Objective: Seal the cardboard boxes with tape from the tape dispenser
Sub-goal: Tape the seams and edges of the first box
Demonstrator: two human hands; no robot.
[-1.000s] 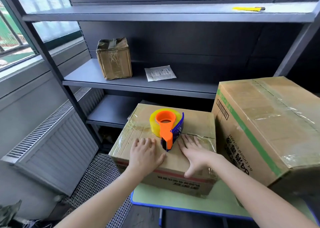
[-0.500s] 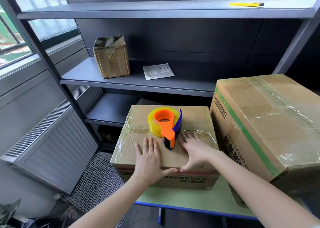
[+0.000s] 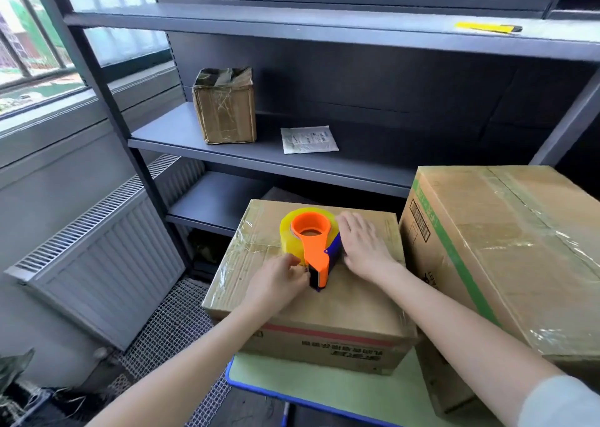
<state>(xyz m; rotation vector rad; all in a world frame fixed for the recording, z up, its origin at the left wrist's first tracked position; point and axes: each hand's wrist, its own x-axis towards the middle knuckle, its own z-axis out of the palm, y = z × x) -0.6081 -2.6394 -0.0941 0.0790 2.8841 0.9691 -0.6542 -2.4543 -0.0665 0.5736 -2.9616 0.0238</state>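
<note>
- Left hand (image 3: 279, 280): fingers curled, pinching the near end of the tape dispenser (image 3: 311, 245).
- Right hand (image 3: 363, 248): fingers straight and released, lying flat against the dispenser's right side.
- Tape dispenser: orange with a yellow roll, lying between the fingers of both hands on the small cardboard box (image 3: 357, 303).
- Small cardboard box: under the fingers, on the green bench (image 3: 324, 391).
- Large cardboard box (image 3: 503, 248): just right of the right fingers.

Green table (image 3: 324, 391), blue edge, has a small cardboard box (image 3: 324, 313) and a big cardboard box (image 3: 519, 264) sitting side by side. The shelf (image 3: 181, 137) behind holds a taped-up box (image 3: 224, 108) and a white packet (image 3: 308, 139).
</note>
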